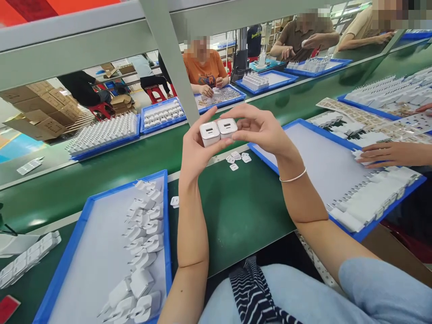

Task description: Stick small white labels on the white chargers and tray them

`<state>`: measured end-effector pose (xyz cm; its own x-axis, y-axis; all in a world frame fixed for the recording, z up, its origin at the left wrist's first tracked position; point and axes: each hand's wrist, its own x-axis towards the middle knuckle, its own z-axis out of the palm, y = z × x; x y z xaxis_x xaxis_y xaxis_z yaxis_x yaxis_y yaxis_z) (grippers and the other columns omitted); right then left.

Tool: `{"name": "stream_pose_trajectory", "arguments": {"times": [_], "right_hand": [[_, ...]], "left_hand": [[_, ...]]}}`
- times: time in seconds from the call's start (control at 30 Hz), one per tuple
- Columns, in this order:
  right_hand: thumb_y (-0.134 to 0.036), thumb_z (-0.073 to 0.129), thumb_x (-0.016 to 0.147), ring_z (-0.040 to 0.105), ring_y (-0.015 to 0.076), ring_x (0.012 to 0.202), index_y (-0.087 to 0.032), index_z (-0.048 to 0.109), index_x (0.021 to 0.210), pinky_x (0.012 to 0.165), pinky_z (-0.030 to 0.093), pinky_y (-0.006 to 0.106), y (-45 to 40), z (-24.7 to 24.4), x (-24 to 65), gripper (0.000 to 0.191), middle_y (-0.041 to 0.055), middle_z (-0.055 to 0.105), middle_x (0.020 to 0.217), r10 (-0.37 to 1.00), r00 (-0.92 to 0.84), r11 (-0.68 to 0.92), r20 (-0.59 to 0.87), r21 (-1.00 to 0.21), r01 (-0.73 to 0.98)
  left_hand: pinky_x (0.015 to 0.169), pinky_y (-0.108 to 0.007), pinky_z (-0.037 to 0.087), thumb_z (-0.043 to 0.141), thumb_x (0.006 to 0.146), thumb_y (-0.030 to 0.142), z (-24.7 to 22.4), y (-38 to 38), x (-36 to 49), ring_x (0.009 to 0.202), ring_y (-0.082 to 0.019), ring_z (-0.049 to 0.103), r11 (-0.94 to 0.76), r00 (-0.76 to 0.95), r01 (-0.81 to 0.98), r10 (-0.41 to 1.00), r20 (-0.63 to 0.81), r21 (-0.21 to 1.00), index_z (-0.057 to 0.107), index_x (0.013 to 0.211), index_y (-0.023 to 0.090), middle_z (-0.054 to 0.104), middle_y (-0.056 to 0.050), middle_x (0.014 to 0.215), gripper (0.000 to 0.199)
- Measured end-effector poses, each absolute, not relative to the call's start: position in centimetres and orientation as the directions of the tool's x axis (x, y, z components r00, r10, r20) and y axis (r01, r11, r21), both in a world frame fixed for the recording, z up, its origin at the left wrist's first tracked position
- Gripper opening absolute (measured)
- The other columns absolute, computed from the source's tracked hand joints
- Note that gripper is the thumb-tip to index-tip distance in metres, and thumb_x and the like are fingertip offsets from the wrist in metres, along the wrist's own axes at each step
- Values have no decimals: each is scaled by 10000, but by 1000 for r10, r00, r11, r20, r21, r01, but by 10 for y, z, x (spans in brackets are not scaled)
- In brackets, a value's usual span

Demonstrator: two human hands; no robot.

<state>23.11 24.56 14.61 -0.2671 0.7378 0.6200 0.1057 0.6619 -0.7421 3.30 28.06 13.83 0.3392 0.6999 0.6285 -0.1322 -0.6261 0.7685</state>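
Observation:
Two white USB charger plugs are held up side by side over the green bench, port faces turned toward me. My left hand (198, 146) is closed around the left charger (209, 133), its thumb running along below both. The right charger (227, 128) sits between the thumb and fingers of my right hand (259, 128). The two chargers touch or nearly touch. Below them, several small white face plates (236, 156) lie on the bench (243, 211). A blue-rimmed tray (88, 211) on my left holds many white chargers with pins, heaped along its right side.
Another blue tray (300, 123) with rows of chargers is at my right, where a co-worker's hand (388, 154) reaches in. Beyond the green belt (145, 157), more trays and seated people line the far side. A grey metal post (173, 63) slants down ahead.

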Motion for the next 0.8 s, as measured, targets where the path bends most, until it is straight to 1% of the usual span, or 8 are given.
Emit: {"name": "stream_pose_trajectory", "arguments": {"times": [0.1,0.17,0.23,0.27,0.33,0.43,0.53,0.8], "right_hand": [[-576,486,985,658,187,1054,-311,468,1488,916,569,358,271,127,235,568,52,576,1360,790,-280,601,546,-780,174],[-480,344,1047,663,174,1040,-300,323,1572,903,565,349,295,105,237,555,69,586,1376,883,-266,466,386,-782,414],[-390,533,981,653,208,1066,-198,538,1431,933,544,344,318,79,236,490,99,643,1295,956,-241,291,170,-669,684],[-341,640,919,641,245,1097,-139,654,1285,960,530,356,327,67,235,418,123,670,1234,968,-232,243,100,-619,747],[-273,743,847,602,309,1180,-96,731,1087,1014,503,406,341,44,231,298,157,673,1209,975,-220,187,1,-530,827],[-322,691,924,594,282,1215,-140,671,1193,1018,515,478,350,20,226,326,132,619,1317,974,-203,149,-97,-398,905],[-358,629,973,625,248,1167,-171,603,1299,974,548,482,355,6,223,376,114,601,1346,968,-194,141,-156,-300,944],[-365,631,971,629,251,1158,-165,603,1300,967,551,478,358,5,220,386,116,607,1333,959,-196,156,-204,-197,968]], "left_hand": [[889,-449,634,952,568,444,137,284,30,1029,-282,725,-634,235,-103,734,638,767,744,1057,250,749,-47,1062,565],[857,-438,641,951,568,444,137,286,27,980,-270,727,-651,156,-82,740,655,755,747,1006,226,751,-49,1005,530],[834,-425,644,954,555,456,137,286,25,971,-267,724,-664,129,-76,734,667,744,743,1011,225,749,-52,1001,553],[827,-417,644,954,554,462,137,286,24,978,-267,722,-667,131,-78,730,671,741,742,1015,227,747,-53,1010,560],[824,-404,644,947,569,463,139,284,24,993,-264,721,-670,132,-87,726,675,737,743,1014,231,745,-52,1018,541],[853,-402,640,942,591,438,140,281,27,1008,-259,722,-677,128,-96,719,683,730,747,997,236,748,-47,1011,494],[877,-405,637,944,594,420,140,279,31,1023,-257,721,-684,141,-88,711,689,724,744,992,238,749,-41,1013,481],[869,-386,624,943,605,373,140,280,34,1007,-243,713,-707,162,-102,682,713,700,749,986,239,741,-40,1019,448]]}}
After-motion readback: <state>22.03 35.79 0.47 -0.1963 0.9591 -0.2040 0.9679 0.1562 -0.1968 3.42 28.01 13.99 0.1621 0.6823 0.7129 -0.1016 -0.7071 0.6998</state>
